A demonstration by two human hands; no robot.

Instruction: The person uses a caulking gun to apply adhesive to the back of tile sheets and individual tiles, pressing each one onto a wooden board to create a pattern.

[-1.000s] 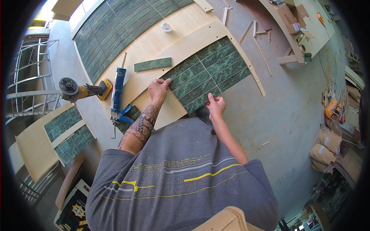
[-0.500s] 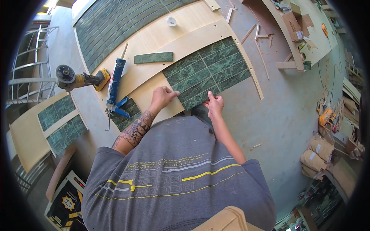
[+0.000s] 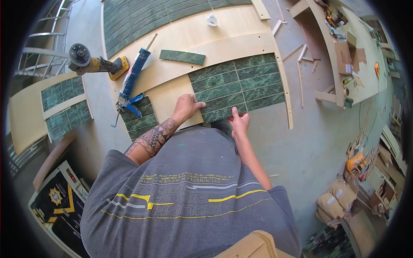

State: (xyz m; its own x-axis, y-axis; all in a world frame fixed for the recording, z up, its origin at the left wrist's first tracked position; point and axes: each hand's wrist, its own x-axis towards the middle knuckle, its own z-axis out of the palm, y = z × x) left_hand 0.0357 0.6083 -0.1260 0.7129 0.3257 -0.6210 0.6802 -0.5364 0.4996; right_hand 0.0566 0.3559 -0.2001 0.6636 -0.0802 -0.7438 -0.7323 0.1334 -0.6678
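Observation:
Green marbled tiles (image 3: pixel 258 81) lie in rows with thin gaps on a pale wooden panel. At the front left of these rows is one green tile (image 3: pixel 221 112) by both hands. My right hand (image 3: pixel 239 122) grips its front edge, thumb on top and the fingers partly hidden below. My left hand (image 3: pixel 188 106) is closed at its left end, the thumb pressed to the edge and the other fingers curled. Left of them is a bare wooden strip (image 3: pixel 170 96), then more green tiles (image 3: pixel 140 118). A blue caulking gun (image 3: pixel 132 79) lies across the panel.
A loose tile (image 3: pixel 182 56) and a small white bottle (image 3: pixel 211 19) rest on the panel. Beside the gun stands a yellow-and-black angle grinder (image 3: pixel 97 63). Another tiled panel (image 3: pixel 64 105) is at left. Wood offcuts (image 3: pixel 300 79) lie on the floor at right, near a curved wooden bench (image 3: pixel 331 51).
The camera view has turned and shifted slightly, so the panel appears farther right. My left thumb has come onto the tile's left edge. My right hand keeps hold of the front edge.

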